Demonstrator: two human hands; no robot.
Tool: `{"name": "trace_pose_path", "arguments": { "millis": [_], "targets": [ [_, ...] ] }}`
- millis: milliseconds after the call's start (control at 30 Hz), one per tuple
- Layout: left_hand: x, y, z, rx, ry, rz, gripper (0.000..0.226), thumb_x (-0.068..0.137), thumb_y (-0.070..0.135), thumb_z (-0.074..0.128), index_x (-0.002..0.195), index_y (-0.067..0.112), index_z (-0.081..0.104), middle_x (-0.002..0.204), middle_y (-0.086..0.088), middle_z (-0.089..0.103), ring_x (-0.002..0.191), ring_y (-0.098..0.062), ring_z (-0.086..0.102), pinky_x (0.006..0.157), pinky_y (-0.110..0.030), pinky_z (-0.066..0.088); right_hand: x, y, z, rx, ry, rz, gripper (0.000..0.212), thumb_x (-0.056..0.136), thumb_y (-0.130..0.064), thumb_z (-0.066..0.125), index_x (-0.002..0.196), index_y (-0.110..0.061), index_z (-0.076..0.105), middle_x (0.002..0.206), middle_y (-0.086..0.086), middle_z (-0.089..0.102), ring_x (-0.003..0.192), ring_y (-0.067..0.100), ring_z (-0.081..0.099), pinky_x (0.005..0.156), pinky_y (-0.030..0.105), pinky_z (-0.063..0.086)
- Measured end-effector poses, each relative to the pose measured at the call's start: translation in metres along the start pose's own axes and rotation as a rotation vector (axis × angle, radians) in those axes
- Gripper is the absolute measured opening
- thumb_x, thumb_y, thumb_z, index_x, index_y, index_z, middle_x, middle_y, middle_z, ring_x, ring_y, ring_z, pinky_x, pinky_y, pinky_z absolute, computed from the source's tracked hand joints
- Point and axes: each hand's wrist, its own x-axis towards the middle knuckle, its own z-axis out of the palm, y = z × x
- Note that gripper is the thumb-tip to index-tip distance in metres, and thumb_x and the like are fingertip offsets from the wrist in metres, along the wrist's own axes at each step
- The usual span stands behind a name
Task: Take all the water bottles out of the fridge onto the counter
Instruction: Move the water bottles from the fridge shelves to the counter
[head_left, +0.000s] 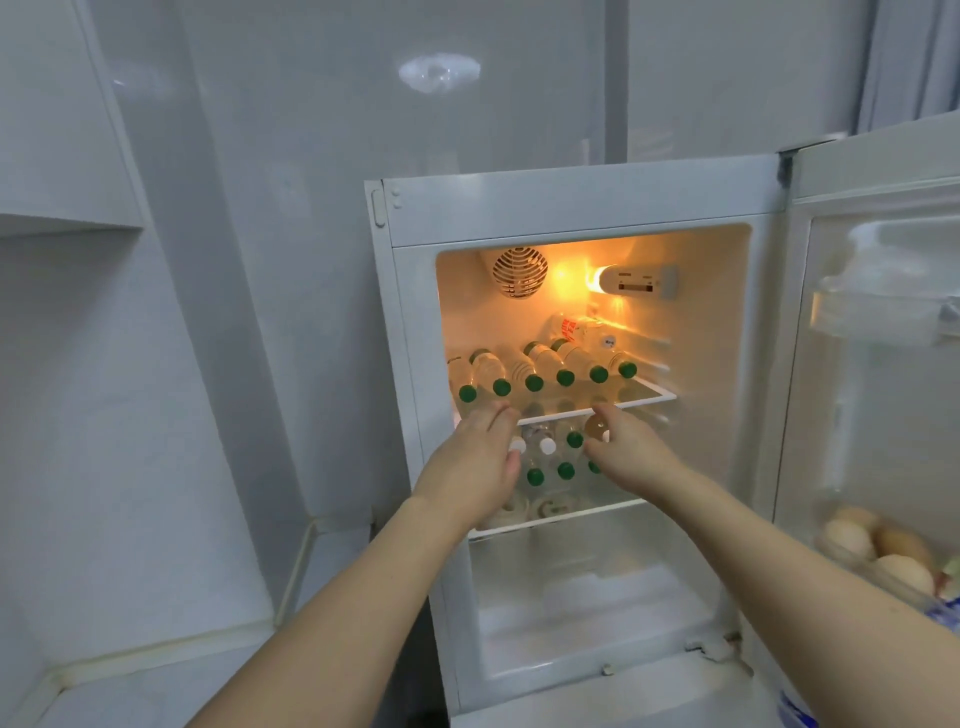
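White fridge (571, 208); green-capped clear bottles (534, 371); eggs (901, 569) seemingly tan.

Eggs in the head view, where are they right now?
The pale brown eggs sit in a clear tray on the open white fridge door, at the frame's lower right, just right of the person's right forearm.

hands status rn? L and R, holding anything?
Left hand: open, fingers extended toward the bottles at the upper shelf edge, holding nothing.
Right hand: reaching in beside it; grip cannot be told, fingertips hidden.
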Motion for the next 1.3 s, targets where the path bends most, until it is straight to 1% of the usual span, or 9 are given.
{"name": "trace_pose_path", "arguments": {
  "millis": [100, 267, 400, 533, 733, 867, 1000, 1167, 1300],
  "targets": [
    [0.039, 0.001, 0.013, 0.003, -0.007, 0.007, 0.046, 0.101, 0.025, 0.042, 0.146, 0.016, 0.037, 0.155, -0.001, 0.031, 0.141, -0.017, 0.031, 0.113, -0.031, 0.030, 0.038, 0.011, -0.009, 0.060, 0.024, 0.022, 0.054, 0.091, -0.019, 0.053, 0.143, -0.020, 0.039, 0.139, 0.006, 0.050, 0.114, 0.026, 0.054, 0.087, 0.036, 0.052],
    [0.100, -0.002, 0.043, 0.072, -0.050, 0.016, 0.046, 0.098, 0.025, 0.046, 0.142, 0.014, 0.042, 0.148, -0.002, 0.041, 0.131, -0.019, 0.040, 0.105, -0.032, 0.038, 0.109, 0.030, -0.023, 0.078, 0.093, 0.081, 0.047, 0.092, -0.011, 0.048, 0.138, -0.005, 0.045, 0.138, 0.014, 0.052, 0.117, 0.030, 0.054, 0.093, 0.038, 0.044],
    [0.142, -0.015, 0.068, 0.102, -0.077, -0.007, 0.045, 0.098, 0.026, 0.046, 0.142, 0.016, 0.042, 0.147, -0.001, 0.042, 0.130, -0.019, 0.043, 0.107, -0.034, 0.041, 0.168, 0.049, -0.026, 0.102, 0.126, 0.091, 0.059, 0.090, -0.013, 0.053, 0.146, -0.011, 0.035, 0.146, 0.010, 0.045, 0.128, 0.028, 0.047, 0.091, 0.033, 0.041],
    [0.187, -0.034, 0.093, 0.168, -0.111, -0.078, 0.044, 0.096, 0.029, 0.049, 0.138, 0.017, 0.044, 0.141, -0.002, 0.046, 0.124, -0.021, 0.047, 0.103, -0.036, 0.046, 0.229, 0.070, -0.021, 0.098, 0.140, 0.123, 0.060, 0.085, -0.015, 0.057, 0.142, -0.012, 0.039, 0.142, 0.011, 0.046, 0.121, 0.032, 0.052, 0.093, 0.040, 0.048],
    [0.227, -0.056, 0.123, 0.463, -0.186, -0.260, 0.050, 0.096, 0.040, 0.048, 0.137, 0.013, 0.042, 0.140, -0.011, 0.047, 0.128, -0.032, 0.044, 0.108, -0.045, 0.040, 0.299, 0.091, -0.003, -0.018, 0.136, 0.214, 0.067, 0.088, -0.023, 0.054, 0.147, -0.014, 0.024, 0.138, 0.013, 0.044, 0.123, 0.035, 0.047, 0.099, 0.042, 0.044],
    [0.247, -0.071, 0.143, 0.577, -0.231, -0.327, 0.064, 0.096, 0.049, 0.045, 0.145, 0.009, 0.033, 0.149, -0.016, 0.039, 0.137, -0.041, 0.035, 0.115, -0.054, 0.026, 0.333, 0.098, 0.014, -0.088, 0.105, 0.247, 0.074, 0.090, -0.033, 0.051, 0.151, -0.020, 0.010, 0.140, 0.015, 0.040, 0.125, 0.035, 0.044, 0.097, 0.044, 0.045],
    [0.263, -0.080, 0.162, 0.654, -0.256, -0.367, 0.074, 0.096, 0.058, 0.041, 0.149, 0.007, 0.028, 0.153, -0.020, 0.033, 0.140, -0.044, 0.029, 0.116, -0.059, 0.019, 0.353, 0.107, 0.025, -0.109, 0.158, 0.244, 0.071, 0.093, -0.037, 0.050, 0.150, -0.022, 0.011, 0.139, 0.016, 0.042, 0.121, 0.035, 0.047, 0.095, 0.045, 0.048],
    [0.274, -0.078, 0.172, 0.743, -0.221, -0.256, 0.066, 0.098, 0.050, 0.044, 0.146, 0.007, 0.028, 0.151, -0.025, 0.032, 0.139, -0.049, 0.027, 0.115, -0.062, 0.014, 0.362, 0.116, 0.030, -0.103, 0.242, 0.173, 0.068, 0.093, -0.034, 0.057, 0.147, -0.022, 0.018, 0.132, 0.008, 0.056, 0.108, 0.031, 0.061, 0.083, 0.043, 0.056],
    [0.279, -0.079, 0.174, 0.770, -0.206, -0.077, 0.042, 0.099, 0.032, 0.049, 0.133, 0.009, 0.042, 0.139, -0.025, 0.046, 0.128, -0.048, 0.042, 0.111, -0.061, 0.023, 0.357, 0.115, 0.029, -0.023, 0.285, 0.100, 0.066, 0.093, -0.033, 0.061, 0.148, -0.024, 0.026, 0.134, 0.004, 0.058, 0.110, 0.028, 0.063, 0.081, 0.037, 0.055]
  ]
}}
